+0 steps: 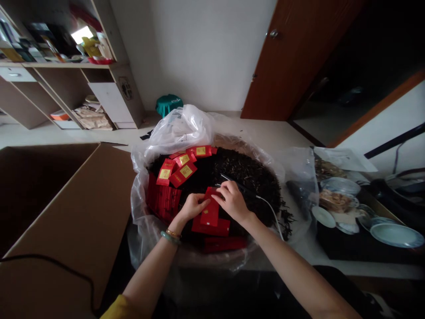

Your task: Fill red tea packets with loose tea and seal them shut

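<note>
The step in hand looks like close work at the top of a red packet [209, 216] — opening, straightening or closing its mouth, though I cannot tell which. The packet is near the middle of the view, its long side running roughly from 12 to 6 o'clock, over a crosswise packet [222, 228] whose free end shows at 5 o'clock.

The left hand [193, 207] comes in from 8 o'clock, thumb and fingers drawn nearly together on the packet's left edge. The right hand [233, 201] comes in from 4 o'clock, fingers curled and tips gathered at the top right corner in what seems a light pinch (how firm, the view does not show).

From the packet, a tight row of red packets [164, 200] lies at 9 o'clock, and at least 4 gold-labelled packets [184, 172] overlap at 11 o'clock. Loose dark leaves [250, 166] spread around 1 to 2 o'clock; a white cable [275, 215] curves down at 3 o'clock, and a clear plastic liner [189, 126] rings the lot.

I judge the next move calls for a steady left hold and small fingertip work by the right — enough grip to control the edge, not enough to crease it.
</note>
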The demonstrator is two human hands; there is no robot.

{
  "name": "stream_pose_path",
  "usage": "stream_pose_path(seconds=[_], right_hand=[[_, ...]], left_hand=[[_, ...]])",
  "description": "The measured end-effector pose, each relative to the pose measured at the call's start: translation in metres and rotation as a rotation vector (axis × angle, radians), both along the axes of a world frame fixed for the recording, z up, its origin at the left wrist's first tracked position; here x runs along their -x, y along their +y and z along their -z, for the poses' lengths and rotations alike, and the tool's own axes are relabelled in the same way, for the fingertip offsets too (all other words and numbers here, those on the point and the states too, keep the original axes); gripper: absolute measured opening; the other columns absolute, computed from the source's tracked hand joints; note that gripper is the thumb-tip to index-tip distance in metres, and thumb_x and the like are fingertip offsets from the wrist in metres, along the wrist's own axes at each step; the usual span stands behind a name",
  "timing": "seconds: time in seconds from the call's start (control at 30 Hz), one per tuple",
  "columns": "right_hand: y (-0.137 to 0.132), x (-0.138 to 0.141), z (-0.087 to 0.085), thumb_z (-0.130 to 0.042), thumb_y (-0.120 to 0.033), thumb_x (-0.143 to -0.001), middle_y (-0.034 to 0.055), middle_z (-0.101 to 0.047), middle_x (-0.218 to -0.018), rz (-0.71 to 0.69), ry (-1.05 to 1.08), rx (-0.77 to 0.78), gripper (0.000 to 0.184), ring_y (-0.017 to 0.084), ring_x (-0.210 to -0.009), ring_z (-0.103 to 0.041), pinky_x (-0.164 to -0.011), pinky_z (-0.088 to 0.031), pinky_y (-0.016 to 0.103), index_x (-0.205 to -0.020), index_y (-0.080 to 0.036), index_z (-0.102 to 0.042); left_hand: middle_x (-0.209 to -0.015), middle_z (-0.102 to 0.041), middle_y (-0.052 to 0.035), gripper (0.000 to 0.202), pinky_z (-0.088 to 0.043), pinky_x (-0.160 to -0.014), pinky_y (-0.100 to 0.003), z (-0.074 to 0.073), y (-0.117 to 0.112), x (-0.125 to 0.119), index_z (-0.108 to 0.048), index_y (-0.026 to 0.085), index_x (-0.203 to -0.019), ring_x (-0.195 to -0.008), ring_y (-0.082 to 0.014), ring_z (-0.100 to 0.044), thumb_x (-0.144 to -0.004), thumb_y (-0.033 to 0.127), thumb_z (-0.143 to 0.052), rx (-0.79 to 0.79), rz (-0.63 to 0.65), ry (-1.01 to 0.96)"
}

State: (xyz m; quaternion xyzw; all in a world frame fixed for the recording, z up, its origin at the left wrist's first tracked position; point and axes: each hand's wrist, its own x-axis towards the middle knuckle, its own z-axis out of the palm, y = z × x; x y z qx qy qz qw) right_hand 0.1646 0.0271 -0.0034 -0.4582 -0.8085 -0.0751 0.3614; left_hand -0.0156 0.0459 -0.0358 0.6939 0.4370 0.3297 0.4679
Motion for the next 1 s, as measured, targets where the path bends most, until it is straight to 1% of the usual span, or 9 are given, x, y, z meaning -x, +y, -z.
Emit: stream_pose_path(seconds=[0.1, 0.2, 0.3, 0.53, 0.63, 0.73, 0.8, 0.9, 1.0], right_hand=[[-0.005, 0.004, -0.005, -0.057, -0.024, -0.087, 0.0077, -0.054, -0.076, 0.020, -0.094, 0.033, 0.023, 0.020, -0.077, -0.048, -0.067, -0.047, 0.031, -0.066, -0.017, -0.061], [-0.010, 0.010, -0.008, -0.046, -0.012, -0.091, 0.0076, -0.057, -0.076, -0.031, -0.182, 0.049, 0.030, 0.019, -0.078, -0.047, -0.069, -0.043, 0.030, -0.065, -0.017, -0.060], [-0.009, 0.012, -0.008, -0.048, -0.016, -0.090, 0.0054, -0.059, -0.068, -0.072, -0.159, 0.153, 0.027, 0.018, -0.073, -0.050, -0.072, -0.042, 0.031, -0.065, -0.018, -0.058], [0.005, -0.002, -0.006, -0.049, -0.032, -0.088, 0.0025, -0.059, -0.066, 0.069, 0.324, 0.414, 0.021, 0.018, -0.067, -0.054, -0.068, -0.044, 0.031, -0.072, -0.020, -0.055], [0.006, -0.003, -0.010, -0.053, -0.039, -0.083, 0.0010, -0.061, -0.066, -0.068, 0.581, 0.641, 0.021, 0.017, -0.065, -0.058, -0.064, -0.047, 0.030, -0.076, -0.020, -0.057], [0.006, 0.000, -0.010, -0.064, -0.041, -0.073, 0.0027, -0.068, -0.077, -0.289, 0.717, 0.914, 0.025, 0.021, -0.080, -0.064, -0.076, -0.050, 0.034, -0.085, -0.018, -0.064], [0.007, 0.000, -0.006, -0.063, -0.042, -0.074, 0.0047, -0.070, -0.084, -0.286, 0.761, 0.973, 0.027, 0.022, -0.086, -0.065, -0.083, -0.050, 0.038, -0.087, -0.018, -0.066], [0.010, 0.000, 0.004, -0.057, -0.043, -0.080, 0.0071, -0.071, -0.091, -0.156, 0.778, 0.887, 0.029, 0.024, -0.088, -0.065, -0.087, -0.048, 0.041, -0.090, -0.017, -0.067], [0.011, 0.002, 0.009, -0.054, -0.044, -0.082, 0.0082, -0.071, -0.098, -0.139, 0.795, 0.824, 0.034, 0.025, -0.094, -0.064, -0.092, -0.046, 0.042, -0.097, -0.017, -0.067]], left_hand=[[-0.055, -0.054, 0.0021, 0.034, -0.033, -0.050, -0.019, -0.001, -0.001, 0.000, -0.064, 0.010, -0.065, -0.054, -0.0092, -0.046, -0.081, 0.038, -0.055, -0.096, 0.016, 0.090], [-0.056, -0.053, 0.0024, 0.030, -0.033, -0.051, -0.019, -0.003, -0.002, -0.001, -0.060, 0.011, -0.063, -0.054, -0.0085, -0.044, -0.083, 0.033, -0.053, -0.180, 0.022, 0.127], [-0.062, -0.056, 0.0009, 0.024, -0.036, -0.055, -0.020, -0.005, -0.003, -0.002, -0.059, 0.013, -0.063, -0.059, -0.0097, -0.048, -0.082, 0.027, -0.055, -0.290, 0.031, 0.131], [-0.081, -0.068, -0.0021, 0.020, -0.046, -0.064, -0.023, 0.002, 0.000, 0.001, -0.066, 0.017, -0.094, -0.068, -0.0135, -0.059, -0.080, 0.032, -0.065, -0.355, -0.246, 0.099], [-0.080, -0.066, -0.0020, 0.018, -0.047, -0.065, -0.024, 0.005, 0.003, 0.004, -0.066, 0.018, -0.091, -0.070, -0.0136, -0.060, -0.084, 0.034, -0.061, -0.475, -0.280, 0.054], [-0.071, -0.061, -0.0006, 0.020, -0.046, -0.060, -0.023, 0.004, 0.003, 0.005, -0.065, 0.018, -0.083, -0.064, -0.0122, -0.057, -0.089, 0.034, -0.054, -0.540, -0.249, 0.037], [-0.072, -0.061, -0.0010, 0.020, -0.047, -0.062, -0.024, 0.002, 0.002, 0.004, -0.064, 0.019, -0.086, -0.065, -0.0129, -0.057, -0.090, 0.033, -0.051, -0.574, -0.206, 0.072], [-0.096, -0.065, -0.0079, 0.030, -0.048, -0.081, -0.035, -0.003, -0.004, 0.001, -0.062, 0.019, -0.106, -0.090, -0.0210, -0.059, -0.084, 0.039, -0.060, -0.703, -0.242, 0.223], [-0.124, -0.058, -0.0130, 0.057, -0.036, -0.098, -0.050, -0.005, -0.009, -0.003, -0.056, 0.022, -0.122, -0.119, -0.0335, -0.045, -0.072, 0.041, -0.073, -0.838, -0.314, 0.431]])
